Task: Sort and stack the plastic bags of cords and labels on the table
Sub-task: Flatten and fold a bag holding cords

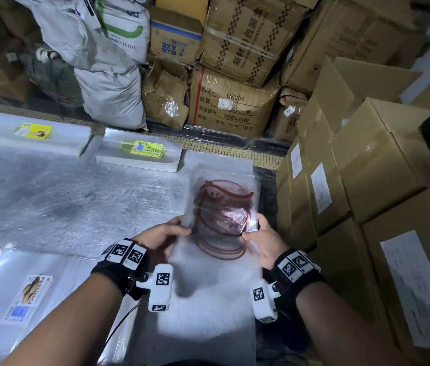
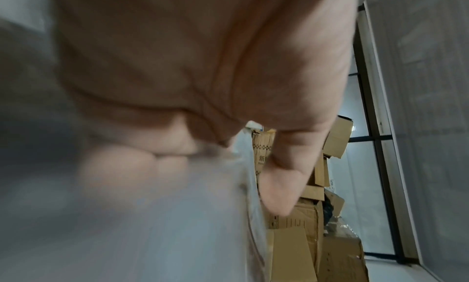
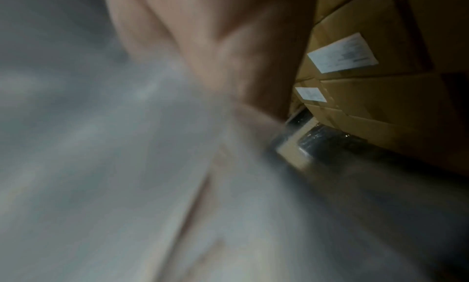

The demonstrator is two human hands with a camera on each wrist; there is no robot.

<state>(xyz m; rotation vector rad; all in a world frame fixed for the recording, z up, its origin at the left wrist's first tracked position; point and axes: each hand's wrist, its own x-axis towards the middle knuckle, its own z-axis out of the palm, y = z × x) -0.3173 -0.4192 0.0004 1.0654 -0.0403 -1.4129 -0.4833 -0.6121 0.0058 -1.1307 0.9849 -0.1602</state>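
Now, in hand: both hands are holding one clear plastic bag with dark red coiled cords inside, lifted a little and tilted over the table.
Left hand: the left hand is pinching the near left edge of this bag, thumb on top, the other fingers curled under the film.
Right hand: the right hand is pinching the near right corner, where the film is shining; its fingers are closed on the plastic.
Under the hands: a flat pile of clear plastic bags is lying directly below the wrists, and more red cord loops are showing through it just below the lifted bag. I think this is the cord pile that is growing.
Forward and left of the left hand: two neat stacks of clear bags are standing apart, one with a yellow-green label card on top, one further left with a yellow label card.
Near and left of the left wrist: a clear bag with a white printed food label is lying flat on the silver foil-covered table.
Beside the right hand: brown cardboard boxes are standing close.
Wrist views: both are blurred; only skin, pale film and boxes are showing.
Progress: sorting seems well advanced, since separate piles already exist. The held bag is not yet laid down, and how many bags are left I cannot tell.
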